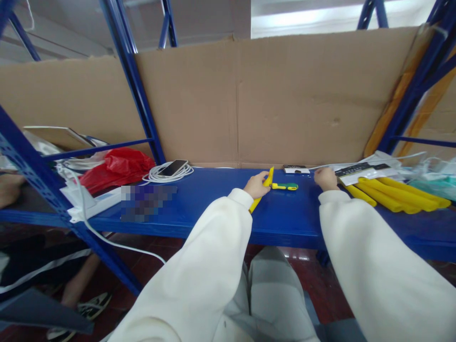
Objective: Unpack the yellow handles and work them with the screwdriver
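My left hand (pixel 257 185) is closed around a long yellow piece (pixel 270 177) that slants over the blue shelf (pixel 213 204). Just right of it lies a green and yellow tool (pixel 285 186), flat on the shelf. Farther right, my right hand (pixel 326 179) has its fingers curled in, and whatever they hold, if anything, is hidden. Beside that hand are a black and white package (pixel 356 172) and several yellow pieces (pixel 402 194) in a pile. A small white and dark box (pixel 296 169) sits near the cardboard, between the two hands.
On the left are a coiled white cable (pixel 153 176) with a phone (pixel 174 167) on it, a red bag (pixel 117 167) and a white box (pixel 103 202). Cardboard (pixel 285 99) walls the back; blue posts (pixel 133 85) stand at the sides. Another person's hand (pixel 10 190) shows far left.
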